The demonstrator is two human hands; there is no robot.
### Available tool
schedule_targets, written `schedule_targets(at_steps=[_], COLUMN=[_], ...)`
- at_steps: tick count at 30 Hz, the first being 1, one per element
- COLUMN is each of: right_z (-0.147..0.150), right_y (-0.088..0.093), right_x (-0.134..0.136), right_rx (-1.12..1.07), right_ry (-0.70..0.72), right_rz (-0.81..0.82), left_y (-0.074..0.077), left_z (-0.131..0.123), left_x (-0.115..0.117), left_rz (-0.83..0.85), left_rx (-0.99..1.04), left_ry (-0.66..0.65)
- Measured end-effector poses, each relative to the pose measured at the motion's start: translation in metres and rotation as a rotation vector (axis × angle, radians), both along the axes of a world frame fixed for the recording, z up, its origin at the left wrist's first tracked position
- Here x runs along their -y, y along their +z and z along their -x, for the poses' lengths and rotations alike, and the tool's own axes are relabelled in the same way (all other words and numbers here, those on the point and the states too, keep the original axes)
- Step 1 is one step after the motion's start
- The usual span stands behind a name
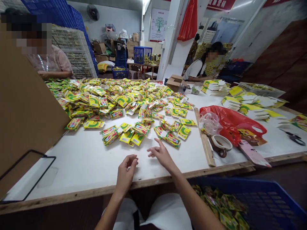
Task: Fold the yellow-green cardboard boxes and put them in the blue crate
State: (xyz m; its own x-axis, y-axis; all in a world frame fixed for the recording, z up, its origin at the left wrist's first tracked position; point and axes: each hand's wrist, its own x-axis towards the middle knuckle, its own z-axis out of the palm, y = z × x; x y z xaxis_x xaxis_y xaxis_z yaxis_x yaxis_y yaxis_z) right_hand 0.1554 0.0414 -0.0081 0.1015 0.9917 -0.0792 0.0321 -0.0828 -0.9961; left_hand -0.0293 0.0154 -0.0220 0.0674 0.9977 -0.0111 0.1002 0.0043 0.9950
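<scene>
at lower centre, the left hand (pixel 126 168) curls loosely and the right hand (pixel 164 156) spreads its fingers, both free, below yellow packets (pixel 137 139) on the white bench (pixel 88 166).

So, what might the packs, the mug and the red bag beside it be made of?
Packs: probably thin printed card, slightly glossy; flat white flaps stick out.
Mug: likely glazed ceramic, judging by its brown, shiny outside and pale rim, though enamel is possible.
Red bag: seemingly thin plastic film, given its crinkles, sheen and loop handle.
</scene>
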Motion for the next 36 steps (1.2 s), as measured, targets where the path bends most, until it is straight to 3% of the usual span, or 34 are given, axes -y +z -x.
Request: schedule_targets(at_steps=[3, 6, 9, 12, 13, 15, 17, 19, 22, 27, 36], right_z=[0.031, 0.033, 0.016, 0.002, 0.000, 0.000, 0.005, 0.011, 0.018, 0.021, 0.027], right_y=[-0.017, -0.014, 0.000, 0.016, 0.019, 0.022, 0.020, 0.013, 0.003, -0.002, -0.007], right_x=[-0.044, -0.059, -0.042, -0.009, 0.000, 0.015, 0.023, 0.027, 0.034, 0.039, 0.037], right_rx=[-0.112, -0.108, -0.082, 0.068, 0.133, 0.227, 0.225, 0.168, 0.122, 0.237, 0.158], right_ry=[-0.129, -0.141, -0.102, 0.086, 0.170, 0.287, 0.268, 0.176, 0.093, 0.131, -0.058], right_rz=[-0.037, -0.088, -0.150, -0.224, -0.245, -0.274, -0.294, -0.305, -0.312, -0.319, -0.374], left_y=[-0.002, -0.003, -0.004, -0.004, -0.004, -0.002, 0.002, 0.005, 0.005, -0.001, -0.001], left_z=[0.003, 0.004, 0.005, 0.004, 0.003, 0.000, -0.003, -0.003, 0.000, 0.002, -0.014], left_x=[0.002, 0.003, 0.003, 0.003, 0.002, 0.001, 0.000, 0.000, 0.002, 0.004, 0.012], left_rz=[-0.010, -0.019, -0.065, -0.139, -0.143, -0.093, -0.013, 0.026, 0.011, 0.012, -0.196], left_rx=[0.030, 0.040, 0.029, 0.083, 0.112, 0.158, 0.193, 0.225, 0.227, 0.195, 0.125], left_ry=[0.010, 0.024, 0.176, 0.348, 0.329, 0.153, -0.057, -0.162, -0.162, -0.176, -0.082])
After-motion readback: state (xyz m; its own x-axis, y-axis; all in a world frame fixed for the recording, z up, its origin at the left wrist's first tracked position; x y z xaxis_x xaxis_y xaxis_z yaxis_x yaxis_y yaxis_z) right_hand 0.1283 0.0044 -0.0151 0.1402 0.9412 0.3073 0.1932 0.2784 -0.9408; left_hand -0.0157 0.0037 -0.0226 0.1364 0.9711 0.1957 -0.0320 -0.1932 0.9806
